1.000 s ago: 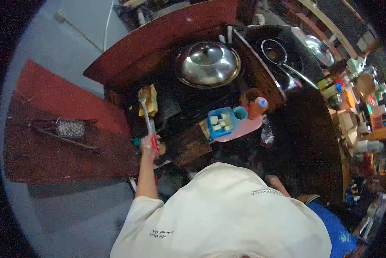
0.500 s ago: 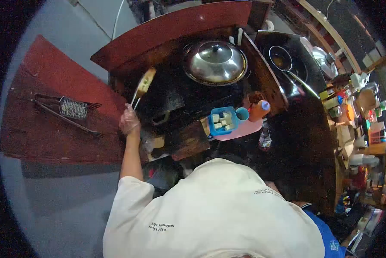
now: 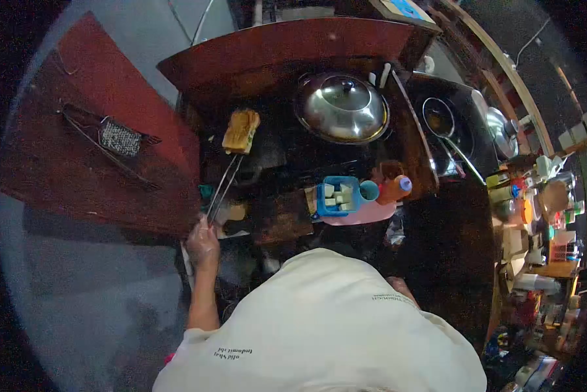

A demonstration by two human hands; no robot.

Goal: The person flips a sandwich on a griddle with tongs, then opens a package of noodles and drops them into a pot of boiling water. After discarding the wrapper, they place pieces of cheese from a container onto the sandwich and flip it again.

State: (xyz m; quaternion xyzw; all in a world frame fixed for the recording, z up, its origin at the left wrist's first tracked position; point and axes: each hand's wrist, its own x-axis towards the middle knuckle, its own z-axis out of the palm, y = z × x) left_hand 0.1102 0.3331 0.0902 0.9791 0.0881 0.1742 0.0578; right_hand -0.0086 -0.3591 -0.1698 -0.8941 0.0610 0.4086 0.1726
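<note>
My left hand (image 3: pixel 204 244), in a clear thin glove, is closed round the lower end of long metal tongs (image 3: pixel 224 187). At their far end is a toasted sandwich (image 3: pixel 241 129), browned face up, with filling showing along its right edge, over the dark cooking surface (image 3: pixel 274 150). Of my right hand (image 3: pixel 401 287), only a bit of skin shows past the right side of my white shirt; its fingers are hidden.
Right of the sandwich stands a domed metal lid (image 3: pixel 342 108). Nearer me are a blue container (image 3: pixel 322 204) of pale cubes and an orange squeeze bottle (image 3: pixel 392 190). A wire grill basket (image 3: pixel 120 138) lies on the red-brown side board (image 3: pixel 45 170). A strainer (image 3: pixel 439 117) is at right.
The sandwich has turned from edge-on to browned face up and shifted slightly right. My left hand has come back toward me, still holding the tongs. The whole view has shifted slightly.
</note>
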